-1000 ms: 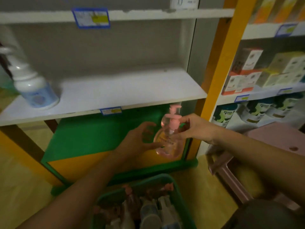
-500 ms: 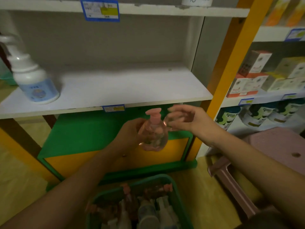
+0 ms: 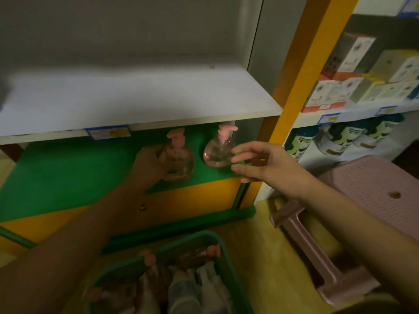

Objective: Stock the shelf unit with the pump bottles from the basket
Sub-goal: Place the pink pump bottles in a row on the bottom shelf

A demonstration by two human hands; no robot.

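green shelf [image 3: 68, 175] | two pink pump bottles [image 3: 218, 152] standing | white shelf [image 3: 136, 96]

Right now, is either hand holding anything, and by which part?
The left hand grips a clear pump bottle by its round body. The right hand is open beside a second pump bottle, holding nothing.

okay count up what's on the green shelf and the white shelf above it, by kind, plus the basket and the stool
Pink pump bottles on the green shelf: 2, left and right
Items on the white shelf: 0 visible
Green basket: 1
Pink stool: 1
Total: 4
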